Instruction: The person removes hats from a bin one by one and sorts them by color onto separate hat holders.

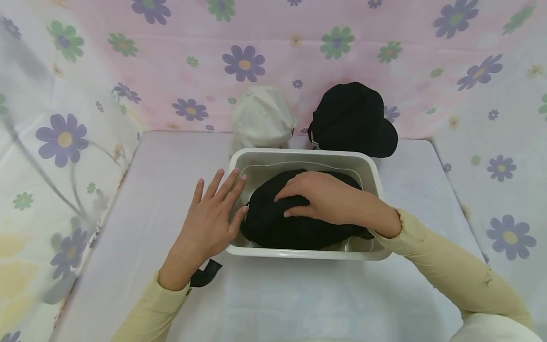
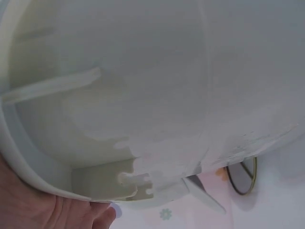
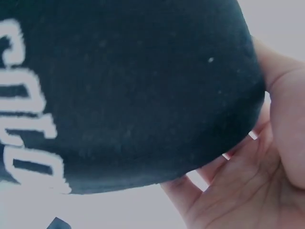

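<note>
A black cap (image 1: 273, 223) lies in the white plastic bin (image 1: 307, 254), filling much of it; a dark brim edge shows near the right wrist. My right hand (image 1: 329, 197) rests over the cap with its fingers loosely bent and thumb apart. In the right wrist view, a black brim (image 3: 157, 105) with white letters covers the fingertips of that hand (image 3: 248, 191). My left hand (image 1: 211, 216) has its fingers spread and straight at the bin's left rim. The left wrist view shows this hand (image 2: 52, 210) right at the rim, beside the bin's outer wall (image 2: 143, 95).
Behind the bin stand a white cap (image 1: 262, 116) and another black cap (image 1: 352, 118), its brim to the right. Flower-printed cloth walls (image 1: 243, 28) enclose the pale table (image 1: 162, 161). A dark strap piece (image 1: 207, 274) sits beside the left wrist.
</note>
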Demonstrator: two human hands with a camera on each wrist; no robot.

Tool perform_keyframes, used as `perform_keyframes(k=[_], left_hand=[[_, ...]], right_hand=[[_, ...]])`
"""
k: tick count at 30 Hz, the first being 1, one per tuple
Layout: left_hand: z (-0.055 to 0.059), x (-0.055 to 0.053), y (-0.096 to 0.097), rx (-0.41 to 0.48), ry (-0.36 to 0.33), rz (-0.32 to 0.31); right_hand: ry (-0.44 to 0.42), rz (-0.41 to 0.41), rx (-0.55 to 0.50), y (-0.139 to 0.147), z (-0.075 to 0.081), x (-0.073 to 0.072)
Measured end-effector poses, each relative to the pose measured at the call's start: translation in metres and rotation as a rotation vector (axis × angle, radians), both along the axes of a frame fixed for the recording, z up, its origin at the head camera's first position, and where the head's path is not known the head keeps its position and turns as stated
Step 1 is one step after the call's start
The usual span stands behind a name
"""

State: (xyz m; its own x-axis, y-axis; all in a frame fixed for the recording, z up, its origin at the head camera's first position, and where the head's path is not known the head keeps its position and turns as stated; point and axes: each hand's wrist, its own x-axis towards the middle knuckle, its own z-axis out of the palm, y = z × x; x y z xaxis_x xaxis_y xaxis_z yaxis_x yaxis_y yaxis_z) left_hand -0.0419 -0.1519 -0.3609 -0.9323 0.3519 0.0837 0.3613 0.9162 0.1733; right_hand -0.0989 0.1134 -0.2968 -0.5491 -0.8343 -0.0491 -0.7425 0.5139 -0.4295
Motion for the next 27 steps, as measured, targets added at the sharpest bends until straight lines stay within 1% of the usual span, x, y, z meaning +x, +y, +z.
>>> perform_keyframes(k=[5,12,17,27], left_hand=[[-0.001,-0.001,0.0,0.002,-0.002,-0.004],[-0.002,-0.001,0.0,0.0,0.017,-0.006],[0.0,-0.001,0.0,-0.005,0.014,-0.002],[-0.002,-0.002,0.0,0.006,-0.002,0.001]], right_hand=[[-0.036,0.015,-0.07,0.009,0.0,-0.006],[-0.089,0.029,-0.143,0.017,0.0,-0.011],[-0.101,0.033,-0.184,0.021,0.0,-0.012],[-0.142,0.035,-0.253,0.032,0.002,-0.013]])
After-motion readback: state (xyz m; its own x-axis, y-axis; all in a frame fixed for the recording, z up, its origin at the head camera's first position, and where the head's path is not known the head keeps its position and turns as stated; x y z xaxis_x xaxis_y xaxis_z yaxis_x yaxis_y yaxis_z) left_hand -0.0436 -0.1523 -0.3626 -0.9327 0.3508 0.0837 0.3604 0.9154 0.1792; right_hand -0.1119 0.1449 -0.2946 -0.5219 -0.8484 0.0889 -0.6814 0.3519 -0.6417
